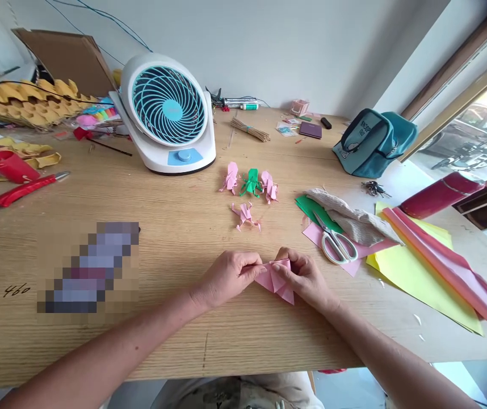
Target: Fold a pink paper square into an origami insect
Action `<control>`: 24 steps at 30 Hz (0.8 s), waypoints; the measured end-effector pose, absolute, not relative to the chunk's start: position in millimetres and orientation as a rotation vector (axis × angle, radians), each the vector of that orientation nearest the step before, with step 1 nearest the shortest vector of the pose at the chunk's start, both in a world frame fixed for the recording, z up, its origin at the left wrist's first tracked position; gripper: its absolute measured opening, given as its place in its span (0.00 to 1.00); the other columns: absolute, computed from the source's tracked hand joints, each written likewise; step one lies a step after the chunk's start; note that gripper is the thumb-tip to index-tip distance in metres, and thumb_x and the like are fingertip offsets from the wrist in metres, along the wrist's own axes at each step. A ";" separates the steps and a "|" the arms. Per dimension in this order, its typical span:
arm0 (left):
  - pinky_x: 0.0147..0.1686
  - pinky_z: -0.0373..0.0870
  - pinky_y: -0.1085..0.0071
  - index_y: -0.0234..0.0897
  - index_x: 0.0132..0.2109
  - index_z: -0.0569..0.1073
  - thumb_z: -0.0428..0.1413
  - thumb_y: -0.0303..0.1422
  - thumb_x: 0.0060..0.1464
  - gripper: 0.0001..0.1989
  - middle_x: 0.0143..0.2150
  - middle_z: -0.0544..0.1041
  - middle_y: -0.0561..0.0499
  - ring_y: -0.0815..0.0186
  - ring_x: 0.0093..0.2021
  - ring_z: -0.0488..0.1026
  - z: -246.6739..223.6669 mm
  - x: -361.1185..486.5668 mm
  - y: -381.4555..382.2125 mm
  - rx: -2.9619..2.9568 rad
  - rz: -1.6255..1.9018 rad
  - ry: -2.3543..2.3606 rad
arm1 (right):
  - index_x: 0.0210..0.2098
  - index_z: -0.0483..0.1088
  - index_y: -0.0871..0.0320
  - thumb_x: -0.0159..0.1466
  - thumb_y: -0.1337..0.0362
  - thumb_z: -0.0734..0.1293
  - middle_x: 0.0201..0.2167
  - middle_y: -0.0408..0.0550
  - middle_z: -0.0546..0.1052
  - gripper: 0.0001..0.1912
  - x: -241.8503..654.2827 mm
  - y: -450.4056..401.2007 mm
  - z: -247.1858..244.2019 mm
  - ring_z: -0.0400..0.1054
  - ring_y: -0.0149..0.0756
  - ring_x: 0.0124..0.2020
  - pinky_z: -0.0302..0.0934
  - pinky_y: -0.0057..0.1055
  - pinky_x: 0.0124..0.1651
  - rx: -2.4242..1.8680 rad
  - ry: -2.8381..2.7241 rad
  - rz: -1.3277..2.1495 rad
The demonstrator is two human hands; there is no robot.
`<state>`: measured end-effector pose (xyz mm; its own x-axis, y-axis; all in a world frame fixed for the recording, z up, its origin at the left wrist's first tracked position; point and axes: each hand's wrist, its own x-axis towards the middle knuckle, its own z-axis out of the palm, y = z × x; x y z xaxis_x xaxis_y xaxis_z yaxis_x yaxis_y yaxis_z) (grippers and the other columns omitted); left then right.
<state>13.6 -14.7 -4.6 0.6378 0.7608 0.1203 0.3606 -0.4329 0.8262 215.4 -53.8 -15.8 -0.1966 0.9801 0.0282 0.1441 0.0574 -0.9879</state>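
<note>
A folded piece of pink origami paper (pixel 276 280) is held between both hands near the front of the table. My left hand (pixel 229 276) pinches its left corner between thumb and fingers. At the upper right part, my right hand (pixel 305 277) grips it with the thumb on top. Beyond the hands sits a pink origami figure (pixel 246 215) with thin limbs. Behind that one stand a green origami figure (pixel 251 182) and two more pink origami figures (pixel 269 186) in a row.
White-handled scissors (pixel 336 245) lie right of my hands on pink and green paper, beside a grey cloth (pixel 352 215). Farther right are yellow sheets (pixel 418 278) and a red bottle (pixel 441 195). A white fan (pixel 171 113) stands at the back; red-handled pliers (pixel 26 190) lie left.
</note>
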 end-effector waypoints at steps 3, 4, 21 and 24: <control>0.27 0.56 0.78 0.34 0.31 0.72 0.53 0.31 0.61 0.11 0.25 0.69 0.57 0.74 0.26 0.62 -11.5 13.5 -14.6 2.001 0.690 0.865 | 0.26 0.64 0.58 0.61 0.47 0.70 0.21 0.39 0.65 0.22 213.6 -53.1 -17.8 0.55 0.27 0.23 0.50 0.25 0.25 -1.219 -1.453 1.256; 0.27 0.57 0.78 0.34 0.31 0.72 0.53 0.32 0.61 0.11 0.25 0.69 0.57 0.74 0.26 0.63 -13.3 13.2 -14.8 1.989 0.703 0.859 | 0.26 0.65 0.58 0.60 0.47 0.71 0.21 0.39 0.64 0.22 213.4 -52.7 -17.2 0.55 0.27 0.23 0.50 0.25 0.25 -1.228 -1.454 1.262; 0.29 0.60 0.78 0.34 0.35 0.74 0.55 0.35 0.62 0.10 0.27 0.71 0.56 0.73 0.28 0.65 -11.7 2.7 -11.4 1.946 0.789 0.910 | 0.29 0.70 0.60 0.60 0.52 0.72 0.22 0.39 0.67 0.17 207.2 -38.5 -18.6 0.57 0.27 0.23 0.50 0.26 0.25 -1.233 -1.522 1.261; 0.27 0.58 0.78 0.34 0.35 0.75 0.54 0.37 0.63 0.12 0.26 0.70 0.57 0.74 0.27 0.63 -13.8 3.4 -12.9 1.961 0.777 0.929 | 0.29 0.71 0.60 0.61 0.54 0.72 0.22 0.39 0.67 0.15 206.7 -40.4 -18.7 0.57 0.27 0.23 0.51 0.25 0.26 -1.226 -1.550 1.220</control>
